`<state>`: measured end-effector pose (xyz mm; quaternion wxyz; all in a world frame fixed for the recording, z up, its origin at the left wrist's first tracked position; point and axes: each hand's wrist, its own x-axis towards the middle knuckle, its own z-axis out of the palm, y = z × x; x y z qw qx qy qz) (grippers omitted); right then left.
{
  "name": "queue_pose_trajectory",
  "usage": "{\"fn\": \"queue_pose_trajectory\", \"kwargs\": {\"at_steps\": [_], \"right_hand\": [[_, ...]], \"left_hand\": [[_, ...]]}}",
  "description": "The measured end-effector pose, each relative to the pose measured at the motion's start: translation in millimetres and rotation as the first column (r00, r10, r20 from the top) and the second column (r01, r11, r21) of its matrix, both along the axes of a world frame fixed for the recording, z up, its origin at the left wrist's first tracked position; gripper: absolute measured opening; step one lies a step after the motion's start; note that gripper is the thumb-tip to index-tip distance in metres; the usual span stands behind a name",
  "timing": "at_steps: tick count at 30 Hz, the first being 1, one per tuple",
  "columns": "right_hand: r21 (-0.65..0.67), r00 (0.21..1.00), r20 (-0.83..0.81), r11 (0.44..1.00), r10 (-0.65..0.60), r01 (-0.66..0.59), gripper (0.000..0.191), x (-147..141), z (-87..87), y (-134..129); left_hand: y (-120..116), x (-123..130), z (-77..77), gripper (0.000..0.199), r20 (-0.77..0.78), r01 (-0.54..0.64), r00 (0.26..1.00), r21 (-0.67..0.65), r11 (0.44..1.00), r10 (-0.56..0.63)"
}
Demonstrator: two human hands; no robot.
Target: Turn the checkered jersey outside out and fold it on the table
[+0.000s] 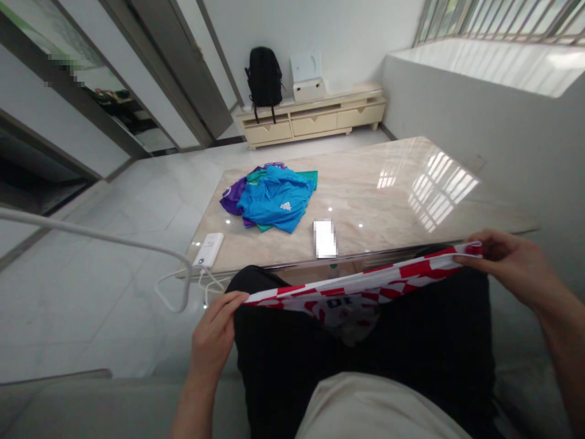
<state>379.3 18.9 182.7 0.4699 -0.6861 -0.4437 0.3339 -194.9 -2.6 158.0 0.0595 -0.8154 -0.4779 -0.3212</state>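
Observation:
A red and white checkered garment (379, 286) is stretched between my two hands above my black-clad knees, its lower part sagging between them. My left hand (218, 329) pinches its left end over my left knee. At the right end, the fingers of my right hand (507, 259) grip a corner near the table's front edge. Dark characters show upside down on the cloth. On the marble-topped table (365, 183), a blue garment (278, 198) lies over purple (233, 196) and green (311, 178) ones.
A bright, pixelated phone-like object (325, 238) lies near the table's front edge. At the left corner sits a white power bank (209, 250) with cables. A pale cable (105, 235) crosses the left side. Behind, a low cabinet (315, 122) bears a black backpack (265, 76) and boxes (308, 90).

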Motion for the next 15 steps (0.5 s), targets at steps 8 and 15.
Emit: {"fn": "queue_pose_trajectory", "kwargs": {"at_steps": [8,15], "right_hand": [[0.043,0.932,0.184,0.945,0.312,-0.324,0.032,14.3,7.1,-4.9],[0.214,0.957,0.17,0.939,0.234,-0.268,0.022,13.6,9.0,-10.0]], "left_hand": [[5.8,13.6,8.4,0.028,0.048,-0.172,0.985,0.096,0.98,0.168],[3.8,9.6,9.4,0.024,0.178,-0.262,0.952,0.053,0.964,0.25]]}}
